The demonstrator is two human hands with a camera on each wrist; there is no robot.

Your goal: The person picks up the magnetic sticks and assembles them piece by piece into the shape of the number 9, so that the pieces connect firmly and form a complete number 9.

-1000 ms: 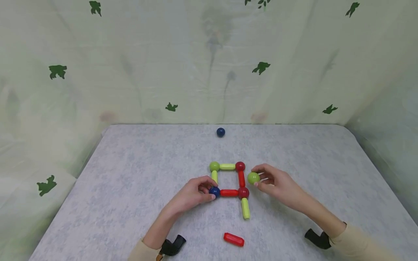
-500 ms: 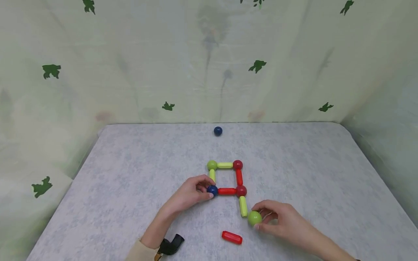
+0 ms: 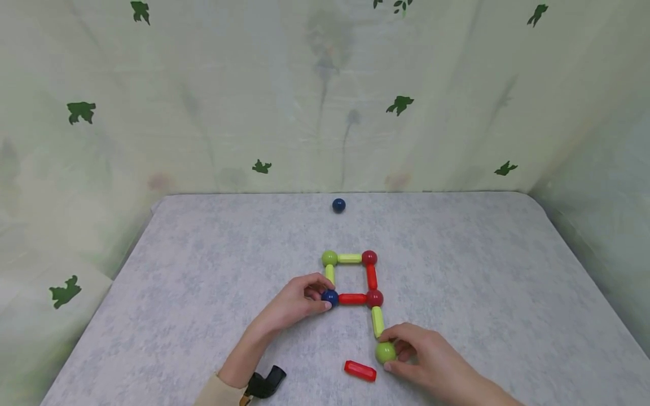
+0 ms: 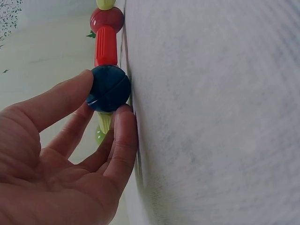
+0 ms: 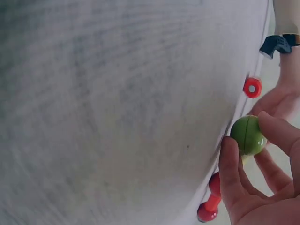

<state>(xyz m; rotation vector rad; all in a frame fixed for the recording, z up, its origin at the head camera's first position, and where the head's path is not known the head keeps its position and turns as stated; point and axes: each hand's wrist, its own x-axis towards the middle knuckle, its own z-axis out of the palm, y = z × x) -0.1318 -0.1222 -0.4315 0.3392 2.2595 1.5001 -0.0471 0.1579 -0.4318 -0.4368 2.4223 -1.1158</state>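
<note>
My left hand [image 3: 296,300] pinches the blue ball [image 4: 110,89] at the near left corner of a square of balls and sticks. My right hand [image 3: 429,361] grips a green ball [image 3: 385,353] between thumb and fingers. That ball sits at the near end of a yellow-green stick [image 3: 378,321]; a fingertip partly covers the spot, so I cannot tell whether they touch. This stick runs toward me from the near right red ball [image 3: 374,298]. A red stick [image 3: 352,299] joins the blue ball and that red ball. Another green ball [image 3: 329,258] and red ball [image 3: 369,257] form the far corners.
A loose red stick [image 3: 360,371] lies near the front, left of my right hand. One more blue ball [image 3: 338,205] rests by the table's far edge. A grey cloth covers the table [image 3: 228,242], and a patterned curtain [image 3: 213,101] hangs behind it.
My right hand has brought the green ball toward me, from beside the square to the near end of the yellow-green stick. My left hand has stayed on the blue ball.
</note>
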